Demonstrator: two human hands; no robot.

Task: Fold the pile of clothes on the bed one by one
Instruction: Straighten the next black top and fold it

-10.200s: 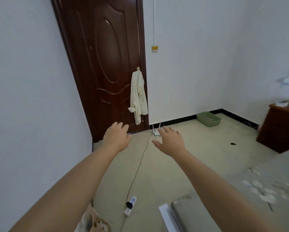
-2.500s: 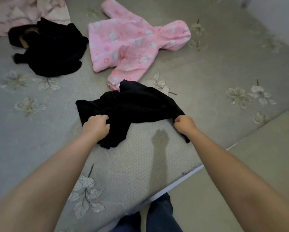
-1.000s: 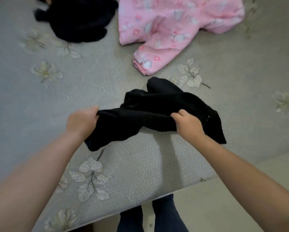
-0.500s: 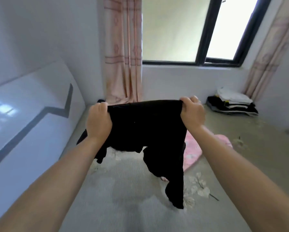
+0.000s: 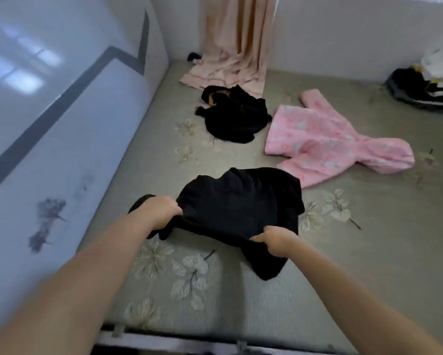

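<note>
A black garment (image 5: 240, 206) lies rumpled on the grey flowered bed (image 5: 369, 252), in the middle of the view. My left hand (image 5: 161, 212) grips its near left edge. My right hand (image 5: 276, 239) grips its near right edge, and a dark leg or sleeve trails past that hand toward me. Farther back lie a second crumpled black garment (image 5: 234, 115) and a pink hooded child's jacket (image 5: 328, 142), spread flat.
A glossy white headboard (image 5: 48, 124) with a dark zigzag stripe runs along the left. A peach curtain (image 5: 235, 42) drapes onto the bed at the back. A stack of folded clothes (image 5: 430, 83) sits at the far right corner. The bed's near edge (image 5: 189, 339) is just below my arms.
Half a second ago I held the black garment up in the air, stretched between both hands. Now it is down on the bed, both hands still gripping its near edge.
</note>
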